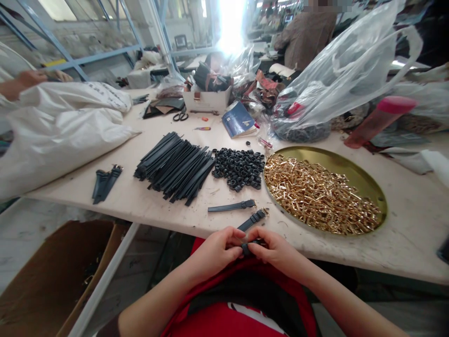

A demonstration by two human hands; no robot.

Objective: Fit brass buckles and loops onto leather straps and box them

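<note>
My left hand [224,248] and my right hand [268,245] meet at the table's front edge, fingers closed on a dark watch strap [246,249] that they mostly hide. Just beyond them lie two more straps with gold buckles, a flat strap [229,206] and an angled strap [253,219]. Farther back is a pile of long black strap pieces [175,168]. Beside it sits a heap of small black loops [238,168]. To the right, a round gold tray [365,180] holds many gold buckles [315,196].
Several buckled straps [106,183] lie at the left. A white sack [63,135] leans on the table, near another person's hand [30,84]. Scissors [180,116], a blue booklet [239,120], a plastic bag [336,79] and a pink-capped bottle [380,121] stand behind. A cardboard box [52,276] is below left.
</note>
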